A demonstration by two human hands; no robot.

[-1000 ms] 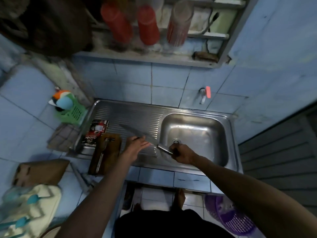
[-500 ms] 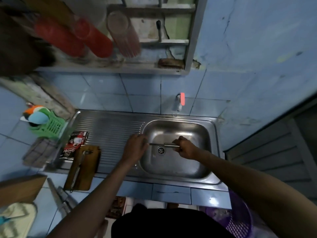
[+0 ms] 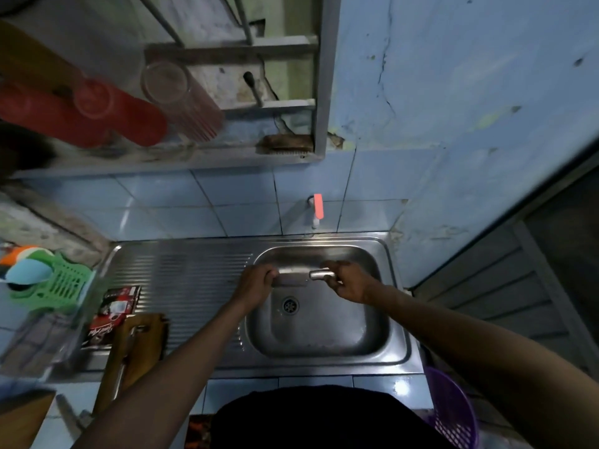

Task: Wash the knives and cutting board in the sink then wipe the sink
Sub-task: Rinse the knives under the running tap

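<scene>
Far left, a green plastic basket (image 3: 61, 286) is sitting on the tiled worktop (image 3: 19, 319), holding a light blue item and an orange one, too blurred to name. Just right of it a red and black printed packet (image 3: 115, 311) is lying on the drainboard edge. A wooden cutting board (image 3: 133, 354) is resting at the front of the drainboard, overhanging the worktop edge, with a second knife (image 3: 124, 361) lying lengthwise on it. Above, red plastic cups (image 3: 97, 115) and a clear pinkish cup (image 3: 178, 98) are lying on the wall shelf.

The left hand (image 3: 256, 285) is curling over the blade end of a knife (image 3: 299, 276), fingers closed on it at the left rim of the sink basin (image 3: 324, 335). The knife is being held roughly level across the back part of the basin, above the drain (image 3: 290, 305). The right hand (image 3: 348, 281) is gripping the metal handle end, fist closed around it. The two hands are apart, one at each end of the knife.

On the back wall a white tap with a red lever (image 3: 317, 209) is hanging over the basin; water flow cannot be told. Lower right, a purple plastic basket (image 3: 453, 413) is standing on the floor beside the sink unit.
</scene>
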